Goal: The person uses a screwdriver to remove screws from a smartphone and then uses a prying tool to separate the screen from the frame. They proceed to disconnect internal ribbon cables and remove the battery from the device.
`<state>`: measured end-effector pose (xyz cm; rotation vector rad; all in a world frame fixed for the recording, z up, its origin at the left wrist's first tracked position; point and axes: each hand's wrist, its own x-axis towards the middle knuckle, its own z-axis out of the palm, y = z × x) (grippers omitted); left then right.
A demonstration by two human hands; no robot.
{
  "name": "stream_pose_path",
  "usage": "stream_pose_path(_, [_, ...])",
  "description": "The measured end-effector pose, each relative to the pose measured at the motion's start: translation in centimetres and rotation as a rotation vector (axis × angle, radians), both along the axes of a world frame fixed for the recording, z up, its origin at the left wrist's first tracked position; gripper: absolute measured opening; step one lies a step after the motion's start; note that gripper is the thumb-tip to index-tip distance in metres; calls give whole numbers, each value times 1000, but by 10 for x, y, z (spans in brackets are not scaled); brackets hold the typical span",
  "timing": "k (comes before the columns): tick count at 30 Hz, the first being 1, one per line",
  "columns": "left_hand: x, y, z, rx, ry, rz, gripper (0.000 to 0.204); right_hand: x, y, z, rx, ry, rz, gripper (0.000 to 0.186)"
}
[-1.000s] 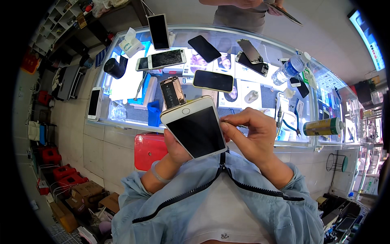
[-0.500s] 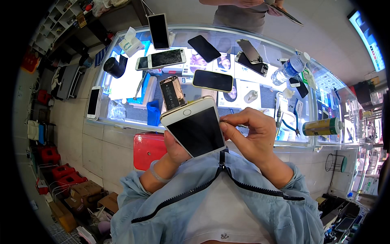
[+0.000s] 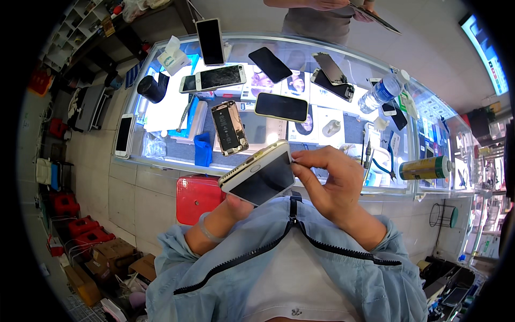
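My left hand grips a white smartphone from below, close to my chest. The phone is tilted so that its bottom edge with the ports and its dark screen both show. At the phone's right edge, the thumb and forefinger of my right hand are pinched together; whatever lies between them is too small to make out. Beyond the phone, an opened phone body with its battery exposed lies on the glass counter. Past it rests a phone with a pale yellow rim.
Several other phones lie about the counter, one with a cracked screen. Pliers, a spray can and a water bottle are at the right. A red stool stands below the counter. Another person is across it.
The white smartphone has tipped, so its bottom edge now shows and its screen looks narrower. The opened phone body behind it is now uncovered. My right hand has barely moved.
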<state>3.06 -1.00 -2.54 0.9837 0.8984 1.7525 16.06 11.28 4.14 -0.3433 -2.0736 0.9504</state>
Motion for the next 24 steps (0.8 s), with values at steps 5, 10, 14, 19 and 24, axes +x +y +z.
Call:
stream_pose_path(5, [2, -3, 6, -30, -22, 26, 103, -3, -3, -6, -46, 72, -6, 14])
stream_pose_path(10, [3, -3, 1, 11, -31, 57, 102, -5, -4, -5, -71, 108, 5, 13])
stream_pose_path(14, [4, -4, -1, 11, -23, 88, 101, -6, -5, -8, -86, 148, 13, 12])
stream_pose_path(19, [8, -3, -1, 46, -85, 97, 100, -11, -7, -14, -122, 232, 6, 13])
stream_pose_path(24, [8, -3, -5, 71, -200, 70, 100, -14, -7, -14, -170, 225, 1, 13])
